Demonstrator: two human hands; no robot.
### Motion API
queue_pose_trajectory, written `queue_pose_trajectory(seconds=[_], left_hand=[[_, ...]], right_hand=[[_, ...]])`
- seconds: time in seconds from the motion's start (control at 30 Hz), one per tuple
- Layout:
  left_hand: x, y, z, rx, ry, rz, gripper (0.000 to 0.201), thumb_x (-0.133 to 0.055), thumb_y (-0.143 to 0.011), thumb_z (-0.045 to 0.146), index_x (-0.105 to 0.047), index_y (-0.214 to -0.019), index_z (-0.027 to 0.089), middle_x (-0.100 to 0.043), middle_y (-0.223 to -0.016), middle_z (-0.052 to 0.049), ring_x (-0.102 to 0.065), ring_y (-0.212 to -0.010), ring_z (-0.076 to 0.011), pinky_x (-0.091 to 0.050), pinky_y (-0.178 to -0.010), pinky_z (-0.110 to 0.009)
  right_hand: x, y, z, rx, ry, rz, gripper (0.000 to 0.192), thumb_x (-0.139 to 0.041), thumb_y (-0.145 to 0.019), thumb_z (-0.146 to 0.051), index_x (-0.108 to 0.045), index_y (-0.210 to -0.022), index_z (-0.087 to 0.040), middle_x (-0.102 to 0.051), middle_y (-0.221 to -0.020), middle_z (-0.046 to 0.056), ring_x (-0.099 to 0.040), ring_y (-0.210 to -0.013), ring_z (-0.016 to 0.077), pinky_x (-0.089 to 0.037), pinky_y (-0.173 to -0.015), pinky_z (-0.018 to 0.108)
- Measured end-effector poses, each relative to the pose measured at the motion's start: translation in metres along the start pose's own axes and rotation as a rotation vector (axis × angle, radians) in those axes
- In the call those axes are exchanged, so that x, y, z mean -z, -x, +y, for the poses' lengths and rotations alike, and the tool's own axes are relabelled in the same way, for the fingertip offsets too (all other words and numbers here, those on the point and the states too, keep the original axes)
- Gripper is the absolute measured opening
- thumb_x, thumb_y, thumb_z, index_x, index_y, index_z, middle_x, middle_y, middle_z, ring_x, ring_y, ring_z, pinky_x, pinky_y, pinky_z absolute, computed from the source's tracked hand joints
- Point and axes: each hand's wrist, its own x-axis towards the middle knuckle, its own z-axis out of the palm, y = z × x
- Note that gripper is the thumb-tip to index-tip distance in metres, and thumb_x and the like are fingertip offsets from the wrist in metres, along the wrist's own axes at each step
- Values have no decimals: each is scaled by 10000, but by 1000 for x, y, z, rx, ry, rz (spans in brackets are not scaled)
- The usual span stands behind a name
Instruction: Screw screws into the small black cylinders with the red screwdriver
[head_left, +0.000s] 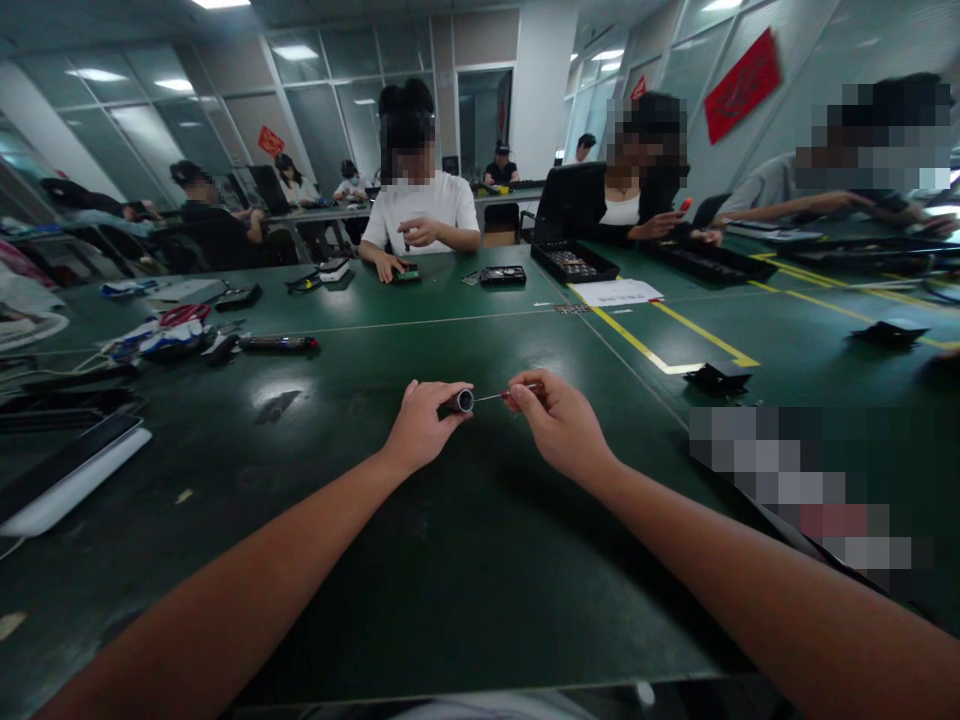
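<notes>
Above the middle of the green table, my left hand (421, 425) is closed around a dark tube (464, 401), whose round, hollow-looking end faces me. My right hand (562, 425) pinches a slim screwdriver-like tool (508, 396) with a red collar and a thin metal shaft. The shaft points left and its tip is beside the tube's open end. Whether the tip touches the tube I cannot tell. My fingers cover most of the tool's handle.
A dark cylinder (279, 343) lies ahead on the left, near cables and bundles (172, 335). A white-edged device (75, 475) is at the left edge. Black trays (574, 262) and small black pieces (718, 378) lie ahead and right. Co-workers sit across the table (420, 590).
</notes>
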Motion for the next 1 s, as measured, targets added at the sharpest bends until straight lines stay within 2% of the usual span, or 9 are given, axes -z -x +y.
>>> queue_pose_trajectory(seconds=[0.13,0.37,0.5,0.63,1.0], left_hand=[[0,0,0,5,-8,3,329,-689,-898,264,-655,-1224,291,-718,-1175,-31,-609,-1143,-264,-291,-1136,-587],[-1,1,-5,18,-3,-2,359,-712,-884,263,-651,-1236,290,-712,-1168,-26,-598,-1142,-267,-278,-1143,-602],[-1,1,-4,21,-11,-6,351,-711,-884,258,-657,-1229,290,-716,-1160,-30,-602,-1133,-269,-273,-1142,-603],[-1,0,-2,29,-20,-19,347,-714,-881,257,-664,-1223,289,-719,-1132,-29,-609,-1107,-266,-266,-1139,-601],[0,-1,0,76,-23,-67,357,-709,-883,300,-664,-1237,285,-712,-1116,-33,-600,-1102,-271,-246,-1144,-567]], right_hand=[[0,1,0,-6,-8,12,199,-530,-964,-387,-635,-992,-220,-726,-882,43,-705,-839,205,-534,-778,374],[6,0,-1,15,-11,133,231,-517,-976,-420,-617,-974,-211,-712,-872,53,-679,-810,206,-523,-760,377],[6,1,-2,49,-50,97,216,-519,-979,-408,-612,-987,-213,-708,-889,52,-683,-830,201,-525,-760,363],[4,2,-4,59,7,38,191,-518,-975,-382,-614,-990,-218,-709,-866,41,-692,-823,203,-519,-749,358],[5,0,-2,32,79,110,186,-513,-968,-379,-605,-954,-218,-721,-838,48,-695,-793,218,-501,-731,371]])
